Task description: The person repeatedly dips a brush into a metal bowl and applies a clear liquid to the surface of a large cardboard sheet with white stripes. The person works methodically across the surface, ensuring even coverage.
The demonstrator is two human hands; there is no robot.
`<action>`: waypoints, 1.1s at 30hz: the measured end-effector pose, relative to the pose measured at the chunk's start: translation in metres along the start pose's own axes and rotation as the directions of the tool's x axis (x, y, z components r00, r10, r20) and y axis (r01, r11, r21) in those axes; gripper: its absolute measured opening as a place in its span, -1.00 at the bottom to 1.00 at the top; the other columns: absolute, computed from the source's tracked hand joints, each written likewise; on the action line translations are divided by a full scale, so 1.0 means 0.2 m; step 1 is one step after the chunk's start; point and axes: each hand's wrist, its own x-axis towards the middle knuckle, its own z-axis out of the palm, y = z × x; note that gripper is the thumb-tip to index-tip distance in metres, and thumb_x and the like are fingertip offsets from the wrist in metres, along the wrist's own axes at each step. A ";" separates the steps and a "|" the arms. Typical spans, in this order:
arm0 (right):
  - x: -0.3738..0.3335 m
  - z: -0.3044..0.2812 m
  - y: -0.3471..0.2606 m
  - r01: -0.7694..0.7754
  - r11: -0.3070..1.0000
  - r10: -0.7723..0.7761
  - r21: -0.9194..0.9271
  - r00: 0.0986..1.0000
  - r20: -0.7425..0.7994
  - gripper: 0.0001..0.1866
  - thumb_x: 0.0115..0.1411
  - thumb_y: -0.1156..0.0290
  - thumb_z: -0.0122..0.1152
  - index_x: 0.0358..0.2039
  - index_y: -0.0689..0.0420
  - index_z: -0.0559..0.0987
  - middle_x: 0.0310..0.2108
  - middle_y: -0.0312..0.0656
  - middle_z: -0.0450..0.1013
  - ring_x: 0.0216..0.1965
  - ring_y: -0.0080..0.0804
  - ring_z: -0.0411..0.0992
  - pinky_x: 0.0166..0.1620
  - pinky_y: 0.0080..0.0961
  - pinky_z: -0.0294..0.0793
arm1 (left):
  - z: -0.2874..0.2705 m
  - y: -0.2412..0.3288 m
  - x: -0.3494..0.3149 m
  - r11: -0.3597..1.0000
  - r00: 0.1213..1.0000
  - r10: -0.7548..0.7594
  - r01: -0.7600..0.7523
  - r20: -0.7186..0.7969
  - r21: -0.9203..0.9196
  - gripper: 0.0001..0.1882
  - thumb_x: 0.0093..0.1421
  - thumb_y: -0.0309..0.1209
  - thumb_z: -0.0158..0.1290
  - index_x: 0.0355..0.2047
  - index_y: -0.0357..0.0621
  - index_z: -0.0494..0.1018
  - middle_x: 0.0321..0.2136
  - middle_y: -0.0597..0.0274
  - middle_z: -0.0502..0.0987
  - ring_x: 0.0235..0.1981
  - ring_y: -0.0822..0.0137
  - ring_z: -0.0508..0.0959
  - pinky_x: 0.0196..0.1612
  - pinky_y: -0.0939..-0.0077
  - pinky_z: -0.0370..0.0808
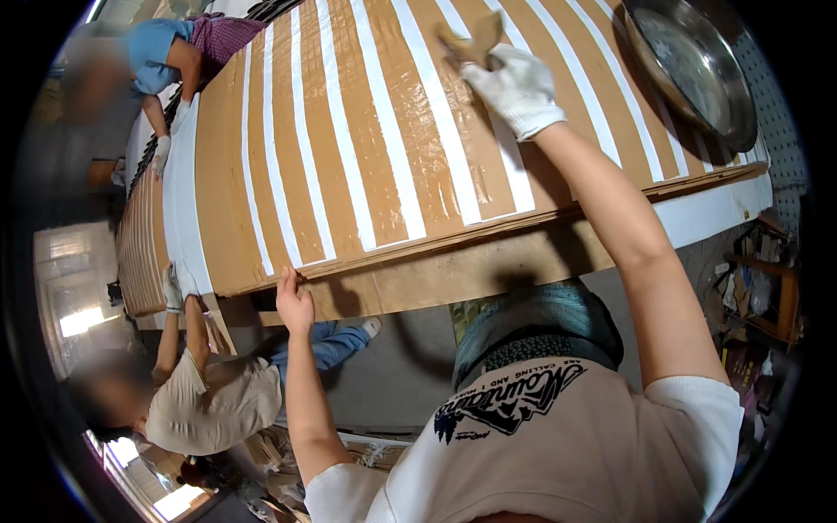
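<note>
A broad layered stack of brown cardboard sheets (pixel 384 105) with white strips across it lies in front of me; its surface is glossy and wet-looking in places. My right hand (pixel 516 91), in a white knit glove, is closed around a tan flat brush (pixel 478 40) and holds it over the far part of the sheets. Part of the brush is hidden by the fingers. My bare left hand (pixel 295 301) is at the near edge of the stack, towards its left end, with its fingers together on the edge of the cardboard.
A round metal basin (pixel 693 74) stands on the sheets at the far right. To the left, a person in blue (pixel 161 57) and a person in beige (pixel 218 405) have gloved hands at a white sheet (pixel 180 200). A cluttered wooden rack (pixel 763 288) is at right.
</note>
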 end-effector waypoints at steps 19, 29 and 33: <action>-0.88 -0.30 -0.13 -0.318 0.906 0.185 0.278 0.891 0.415 -0.36 0.05 -0.27 0.17 -0.14 0.03 0.68 -0.18 -0.05 0.60 -0.15 -0.12 0.57 -0.09 -0.34 0.53 | 0.11 0.11 -0.07 0.998 0.998 0.046 -0.048 -0.036 -0.043 -0.23 -0.04 -0.60 0.02 0.29 -0.30 0.20 0.37 -0.09 0.09 0.37 -0.04 0.12 0.37 0.33 0.13; -1.74 -1.12 0.33 -0.795 0.602 0.765 0.075 0.601 0.233 -0.33 -0.08 -0.18 0.44 -0.73 0.27 0.51 -0.70 -0.02 0.36 -0.58 -0.46 0.34 -0.43 -0.28 0.32 | 0.71 0.90 -0.74 0.561 0.960 0.095 0.168 0.264 -0.811 -0.88 0.19 -0.55 0.14 -0.38 -0.26 0.40 -0.52 0.21 0.48 -0.64 0.52 0.47 -0.58 0.60 0.46; -1.89 -1.40 0.49 -0.670 0.493 0.747 0.556 0.653 0.124 -0.68 0.10 0.28 0.38 -0.27 0.29 0.66 -0.35 -0.19 0.60 -0.32 -0.58 0.50 -0.18 -0.57 0.47 | 0.67 1.57 -0.78 0.656 0.846 0.340 0.100 0.411 -0.748 -0.76 0.13 -0.51 0.26 -0.53 -0.20 0.38 -0.63 0.30 0.46 -0.69 0.58 0.41 -0.67 0.66 0.40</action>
